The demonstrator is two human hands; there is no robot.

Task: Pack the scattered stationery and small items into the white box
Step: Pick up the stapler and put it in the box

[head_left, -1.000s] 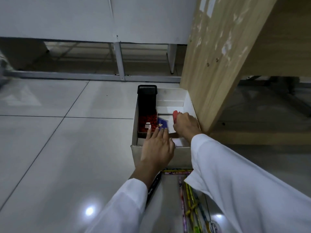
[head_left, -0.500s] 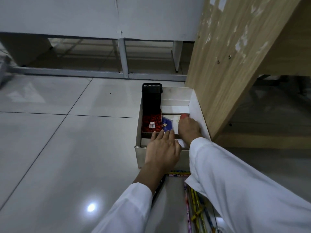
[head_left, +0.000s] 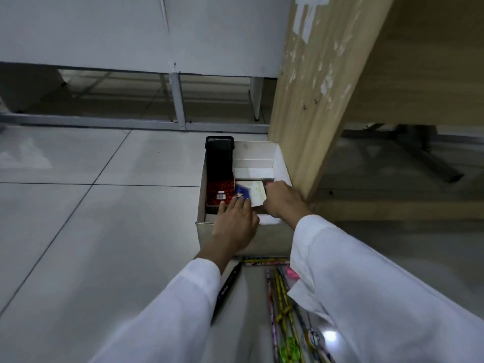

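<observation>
The box [head_left: 272, 238] sits on the floor against the wooden panel [head_left: 314, 100], at about 12 o'clock from you. Inside, the black mesh holder [head_left: 219, 158] stands at its 10 o'clock corner, with the red pack [head_left: 220, 191] in front of it and the blue-and-white card [head_left: 251, 193] toward 1 o'clock. Your left hand [head_left: 235, 224] lies flat, fingers straight, tips on the card and pack: keep that light press so nothing shifts. Your right hand [head_left: 282, 200] is curled at the card's 3 o'clock edge, seemingly over something red; I can't tell how it grips. Seat that flat, then turn to the marker [head_left: 227, 286] and pencils [head_left: 282, 305] at 6 o'clock
</observation>
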